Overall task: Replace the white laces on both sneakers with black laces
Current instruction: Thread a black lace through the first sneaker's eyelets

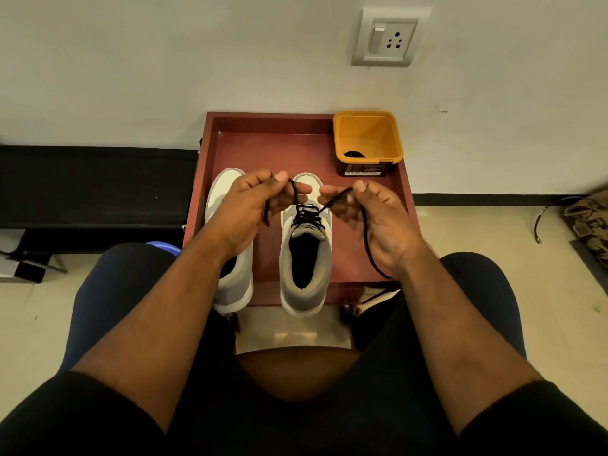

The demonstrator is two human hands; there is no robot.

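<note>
Two grey-and-white sneakers stand side by side, toes away from me, on a red tray (263, 133). The right sneaker (306, 268) has a black lace (306, 217) threaded through its eyelets. My left hand (250, 205) pinches one end of that lace above the toe. My right hand (375, 212) pinches the other end, whose tail hangs down past my wrist. The left sneaker (230, 284) is partly hidden under my left hand and forearm, so its lacing cannot be seen. No white lace is in view.
An orange tub (368, 143) stands in the tray's far right corner with something black at its bottom. A black bench (92, 185) runs along the wall at left. A wall socket (385, 37) is above. My knees flank the tray's near edge.
</note>
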